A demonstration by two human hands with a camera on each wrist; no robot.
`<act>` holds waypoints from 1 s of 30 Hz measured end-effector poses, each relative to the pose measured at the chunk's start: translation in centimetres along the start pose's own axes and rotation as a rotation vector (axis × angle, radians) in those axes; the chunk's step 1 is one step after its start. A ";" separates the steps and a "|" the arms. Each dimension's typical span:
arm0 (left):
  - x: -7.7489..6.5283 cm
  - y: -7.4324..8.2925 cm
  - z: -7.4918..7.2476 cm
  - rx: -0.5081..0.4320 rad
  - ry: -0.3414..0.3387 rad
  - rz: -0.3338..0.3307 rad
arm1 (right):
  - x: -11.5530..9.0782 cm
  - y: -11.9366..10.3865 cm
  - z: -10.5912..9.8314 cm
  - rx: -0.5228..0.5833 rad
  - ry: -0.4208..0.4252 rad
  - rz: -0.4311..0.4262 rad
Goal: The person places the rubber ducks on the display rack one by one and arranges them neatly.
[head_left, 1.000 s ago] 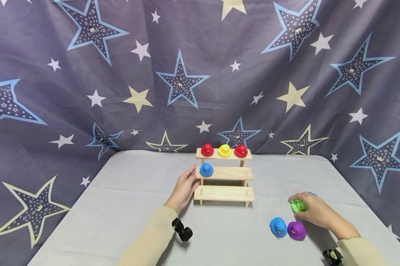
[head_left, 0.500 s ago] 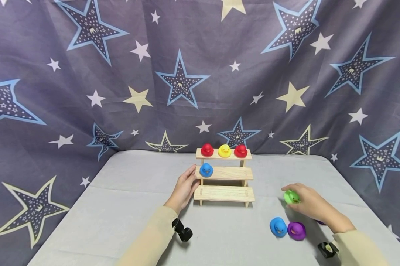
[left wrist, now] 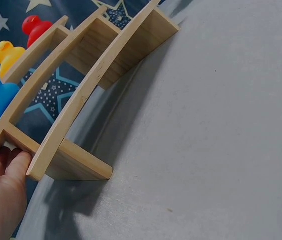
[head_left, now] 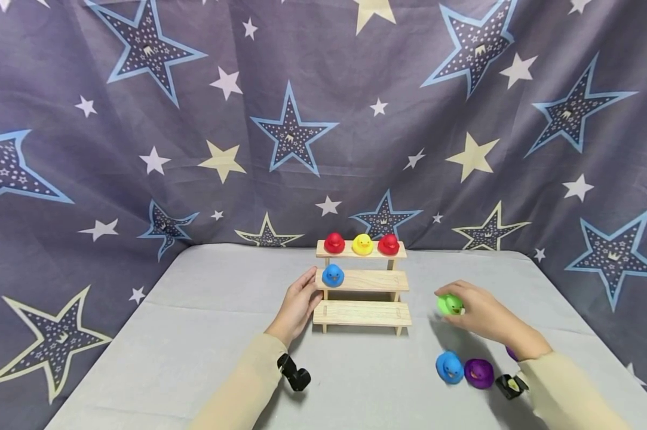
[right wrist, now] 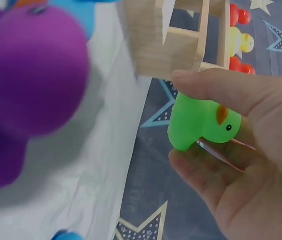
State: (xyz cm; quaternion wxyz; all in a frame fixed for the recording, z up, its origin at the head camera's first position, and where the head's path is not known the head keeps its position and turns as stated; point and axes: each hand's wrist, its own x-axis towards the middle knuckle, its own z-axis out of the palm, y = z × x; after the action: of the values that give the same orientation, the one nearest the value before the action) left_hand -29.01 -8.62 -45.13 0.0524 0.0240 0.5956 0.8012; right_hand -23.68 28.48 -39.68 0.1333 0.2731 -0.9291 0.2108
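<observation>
A three-tier wooden shelf (head_left: 362,313) stands mid-table. My left hand (head_left: 295,306) grips its left side at the middle tier; in the left wrist view the fingers (left wrist: 17,165) curl round the wood. On the top tier sit a red duck (head_left: 334,243), a yellow duck (head_left: 362,243) and a second red duck (head_left: 389,244). A blue duck (head_left: 333,275) occupies the left end of the middle tier. Right of the shelf, my right hand (head_left: 481,310) holds a green rubber duck (right wrist: 195,120) between thumb and fingers, raised over the table.
Another blue duck (head_left: 450,366) and a purple duck (head_left: 479,373) rest on the table at front right. A further purple piece (head_left: 511,353) shows partly behind the right wrist. Starry cloth (head_left: 301,197) hangs behind the grey-white table (head_left: 221,286).
The right hand has lifted the green duck and carried it leftward and away from me, toward the shelf. The left hand stays on the shelf's side.
</observation>
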 end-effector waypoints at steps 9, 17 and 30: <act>0.0 0.0 0.0 -0.003 -0.004 0.006 | 2.2 -1.7 0.6 0.030 -0.003 -0.025; -0.1 0.1 0.1 -0.012 -0.001 0.008 | 4.0 -3.0 1.7 0.067 -0.004 -0.038; 0.0 -0.1 -0.1 -0.005 -0.009 0.008 | 7.7 -5.0 4.0 0.144 0.003 -0.070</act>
State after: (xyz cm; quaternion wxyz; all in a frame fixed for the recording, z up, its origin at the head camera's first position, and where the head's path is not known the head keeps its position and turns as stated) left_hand -29.04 -8.67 -45.22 0.0520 0.0299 0.5931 0.8029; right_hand -27.67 19.28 -38.81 0.1222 0.3137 -0.9013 0.2727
